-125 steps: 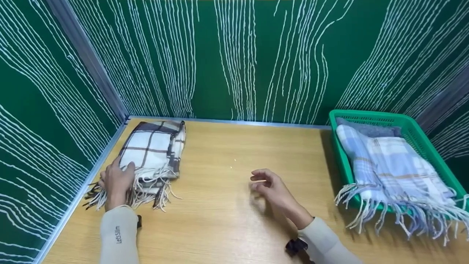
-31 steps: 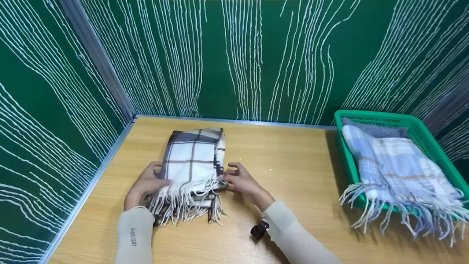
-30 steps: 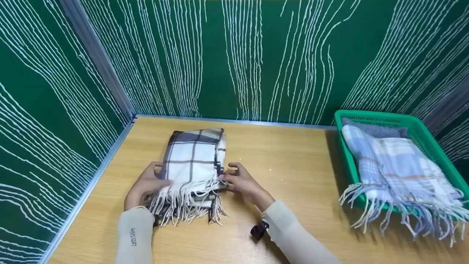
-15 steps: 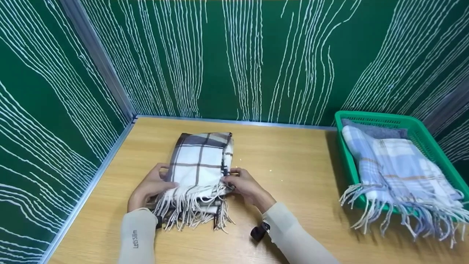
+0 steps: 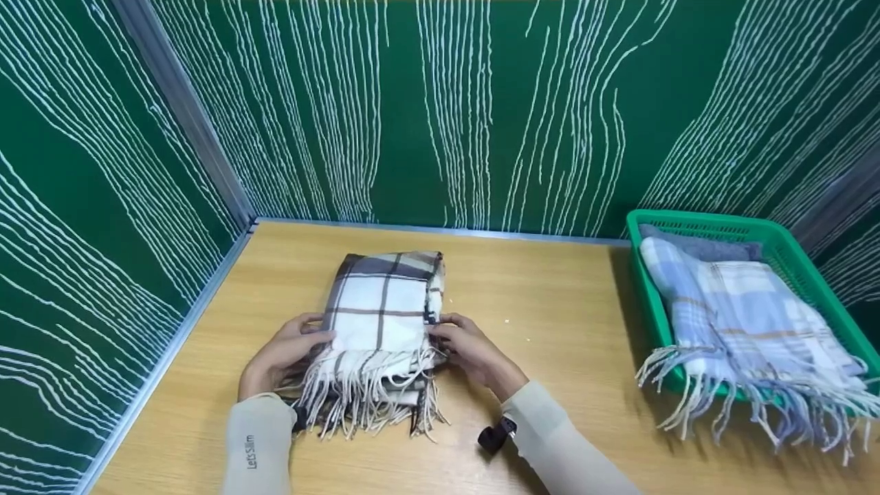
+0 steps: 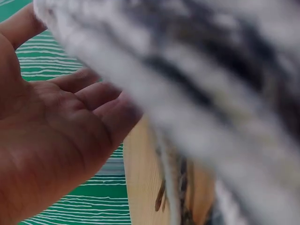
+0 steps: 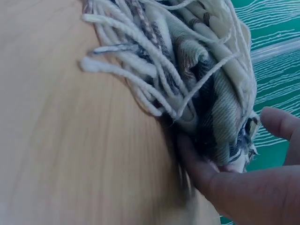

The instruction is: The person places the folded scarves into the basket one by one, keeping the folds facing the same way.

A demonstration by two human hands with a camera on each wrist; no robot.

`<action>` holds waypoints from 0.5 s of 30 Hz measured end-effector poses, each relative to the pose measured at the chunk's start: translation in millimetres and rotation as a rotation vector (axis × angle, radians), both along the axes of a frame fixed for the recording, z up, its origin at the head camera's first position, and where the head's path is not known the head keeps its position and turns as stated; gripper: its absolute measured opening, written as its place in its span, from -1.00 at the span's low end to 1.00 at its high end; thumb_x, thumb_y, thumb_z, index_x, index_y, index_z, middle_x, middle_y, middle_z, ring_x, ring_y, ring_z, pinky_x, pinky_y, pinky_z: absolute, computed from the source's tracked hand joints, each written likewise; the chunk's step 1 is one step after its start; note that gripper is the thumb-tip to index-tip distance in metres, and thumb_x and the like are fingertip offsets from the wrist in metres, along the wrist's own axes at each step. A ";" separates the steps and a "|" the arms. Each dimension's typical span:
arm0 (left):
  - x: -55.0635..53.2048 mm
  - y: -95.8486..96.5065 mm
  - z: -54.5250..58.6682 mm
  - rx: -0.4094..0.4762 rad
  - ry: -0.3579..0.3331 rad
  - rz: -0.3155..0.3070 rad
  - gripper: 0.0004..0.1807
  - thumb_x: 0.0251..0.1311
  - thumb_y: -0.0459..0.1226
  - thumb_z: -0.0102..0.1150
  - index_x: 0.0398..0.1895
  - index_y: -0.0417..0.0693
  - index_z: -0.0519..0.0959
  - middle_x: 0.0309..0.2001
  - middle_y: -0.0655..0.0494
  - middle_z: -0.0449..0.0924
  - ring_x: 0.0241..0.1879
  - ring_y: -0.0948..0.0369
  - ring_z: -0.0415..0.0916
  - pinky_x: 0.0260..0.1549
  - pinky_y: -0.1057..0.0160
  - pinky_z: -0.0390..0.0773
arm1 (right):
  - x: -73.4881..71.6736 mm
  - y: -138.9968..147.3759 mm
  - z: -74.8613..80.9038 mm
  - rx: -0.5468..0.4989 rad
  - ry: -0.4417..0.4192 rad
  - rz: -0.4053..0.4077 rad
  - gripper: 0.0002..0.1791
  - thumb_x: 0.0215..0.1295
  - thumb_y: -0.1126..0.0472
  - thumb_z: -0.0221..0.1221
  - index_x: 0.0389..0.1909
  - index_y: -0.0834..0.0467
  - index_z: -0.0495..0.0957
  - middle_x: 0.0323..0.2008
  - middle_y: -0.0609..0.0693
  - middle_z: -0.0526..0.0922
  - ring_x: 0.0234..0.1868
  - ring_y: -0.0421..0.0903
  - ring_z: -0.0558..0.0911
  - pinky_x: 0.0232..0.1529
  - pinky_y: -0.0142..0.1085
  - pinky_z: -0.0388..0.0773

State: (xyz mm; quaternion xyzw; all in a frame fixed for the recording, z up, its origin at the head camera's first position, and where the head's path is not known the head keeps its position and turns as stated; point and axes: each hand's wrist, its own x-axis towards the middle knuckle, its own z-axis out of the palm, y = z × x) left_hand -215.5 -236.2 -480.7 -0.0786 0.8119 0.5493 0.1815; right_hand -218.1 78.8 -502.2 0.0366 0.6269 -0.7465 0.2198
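Observation:
A folded plaid scarf [image 5: 371, 309], white with brown and dark checks, lies on the wooden table left of centre, its pale fringe toward me. My left hand [image 5: 289, 350] grips its left edge, thumb on top; in the left wrist view the fingers [image 6: 108, 101] pass behind the blurred fabric. On the opposite edge my right hand [image 5: 474, 350] holds the folded layers near the fringe. A finger [image 7: 201, 168] tucks in low against the scarf in the right wrist view, and the thumb [image 7: 279, 123] is on the upper side. Fingertips are partly hidden by cloth.
To the right stands a green plastic basket [image 5: 818, 275] with a blue-and-white plaid scarf [image 5: 763, 316] whose fringe hangs over the front rim, and a grey folded cloth [image 5: 708, 247] behind it. Green walls with white lines [image 5: 440, 110] enclose the table [image 5: 536, 412] at back and sides.
The plaid scarf has moved from the table's left edge rightward and slightly nearer. My right hand, free at first, has come to its right edge. In the last second, both hands shifted slightly right with it.

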 end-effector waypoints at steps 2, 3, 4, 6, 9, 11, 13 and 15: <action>-0.1 1.6 -0.2 0.027 0.004 0.008 -0.27 0.48 -0.20 0.19 0.57 -0.32 0.19 0.37 -0.37 0.36 0.25 -0.12 0.46 0.26 -0.07 0.48 | -0.1 3.7 -1.0 -0.012 0.001 0.005 -0.57 0.48 0.22 0.20 0.23 0.32 0.39 -0.16 0.01 0.59 -0.23 -0.15 0.56 -0.19 -0.31 0.60; 0.1 2.6 -0.2 0.037 0.007 0.009 -0.28 0.48 -0.21 0.19 0.57 -0.32 0.20 0.36 -0.36 0.38 0.22 -0.08 0.48 0.23 -0.02 0.50 | -0.3 5.4 -1.4 -0.019 -0.001 0.007 -0.60 0.49 0.22 0.19 0.22 0.31 0.40 -0.17 0.00 0.59 -0.23 -0.15 0.56 -0.19 -0.30 0.61; 0.0 3.4 -0.3 0.055 0.009 0.007 -0.27 0.48 -0.22 0.19 0.57 -0.34 0.18 0.36 -0.36 0.38 0.19 -0.06 0.50 0.20 0.02 0.52 | -0.4 7.1 -1.9 -0.025 -0.003 0.006 -0.62 0.49 0.22 0.18 0.20 0.30 0.41 -0.18 0.00 0.59 -0.24 -0.15 0.56 -0.20 -0.30 0.61; 0.0 4.6 -1.2 0.086 0.010 0.015 -0.27 0.45 -0.24 0.22 0.57 -0.33 0.19 0.36 -0.35 0.41 0.12 0.00 0.54 0.12 0.09 0.56 | -0.6 10.0 -2.4 -0.035 -0.006 0.005 -0.66 0.49 0.23 0.18 0.17 0.27 0.41 -0.19 -0.01 0.60 -0.25 -0.15 0.57 -0.20 -0.29 0.63; -0.3 6.0 -3.9 0.148 0.017 0.019 -0.26 0.43 -0.29 0.24 0.56 -0.34 0.18 0.36 -0.35 0.43 0.04 0.07 0.58 0.03 0.18 0.59 | -0.7 14.4 -3.0 -0.048 -0.007 0.001 -0.69 0.50 0.26 0.18 0.15 0.25 0.42 -0.22 -0.02 0.62 -0.27 -0.16 0.59 -0.26 -0.31 0.62; -0.2 7.0 -5.8 0.182 0.023 0.027 -0.26 0.40 -0.32 0.26 0.55 -0.32 0.19 0.36 -0.34 0.45 0.02 0.10 0.59 0.02 0.19 0.60 | -0.5 16.8 -3.1 -0.053 -0.006 -0.010 -0.69 0.48 0.30 0.19 0.15 0.26 0.42 -0.24 -0.02 0.63 -0.30 -0.17 0.58 -0.30 -0.33 0.61; -0.4 8.9 -7.5 0.216 0.032 0.031 -0.26 0.38 -0.37 0.26 0.55 -0.33 0.19 0.35 -0.34 0.46 0.01 0.11 0.61 0.01 0.19 0.62 | 0.2 20.2 -3.7 -0.053 0.001 -0.014 -0.66 0.45 0.35 0.20 0.17 0.27 0.41 -0.28 -0.03 0.63 -0.32 -0.19 0.58 -0.32 -0.34 0.59; -0.9 11.7 -8.3 0.231 0.040 0.037 -0.27 0.36 -0.40 0.27 0.54 -0.31 0.22 0.32 -0.32 0.49 -0.01 0.11 0.62 0.00 0.19 0.64 | 0.5 23.8 -4.3 -0.049 0.005 -0.018 -0.63 0.42 0.38 0.21 0.18 0.27 0.41 -0.29 -0.04 0.63 -0.32 -0.19 0.59 -0.29 -0.33 0.59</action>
